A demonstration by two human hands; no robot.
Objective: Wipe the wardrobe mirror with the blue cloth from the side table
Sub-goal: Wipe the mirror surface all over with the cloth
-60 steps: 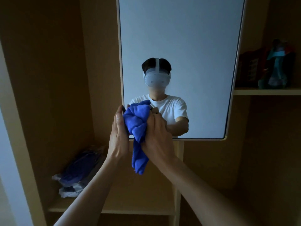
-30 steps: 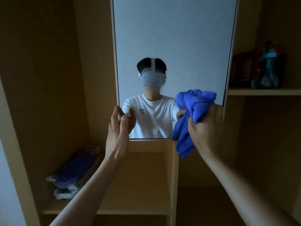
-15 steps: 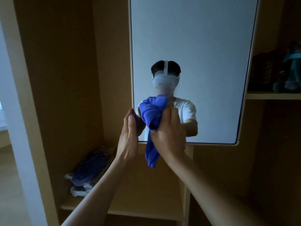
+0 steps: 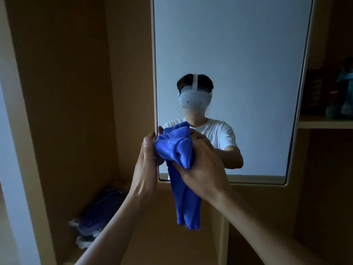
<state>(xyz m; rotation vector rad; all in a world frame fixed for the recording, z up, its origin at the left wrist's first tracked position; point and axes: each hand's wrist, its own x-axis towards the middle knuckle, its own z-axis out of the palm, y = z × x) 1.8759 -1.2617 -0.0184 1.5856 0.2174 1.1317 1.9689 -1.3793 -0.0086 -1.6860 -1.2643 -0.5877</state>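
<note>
A tall mirror (image 4: 238, 54) on a wardrobe door fills the upper middle of the head view and reflects a person in a white shirt. My right hand (image 4: 204, 169) grips a bunched blue cloth (image 4: 177, 150) and presses it against the mirror's lower left corner. The cloth's loose end hangs below the mirror's bottom edge. My left hand (image 4: 146, 165) holds the mirror's left edge, fingers upright along the frame, right beside the cloth.
The wooden wardrobe (image 4: 66, 92) is open, with a low shelf at lower left bearing a wrapped dark blue bundle (image 4: 99, 213). A shelf at right (image 4: 324, 123) carries a teal bottle and dark items. A vertical wooden divider (image 4: 223, 236) stands under the mirror.
My right hand swept the cloth from the mirror's lower right back to its lower left corner. My left hand stayed at the mirror's left edge.
</note>
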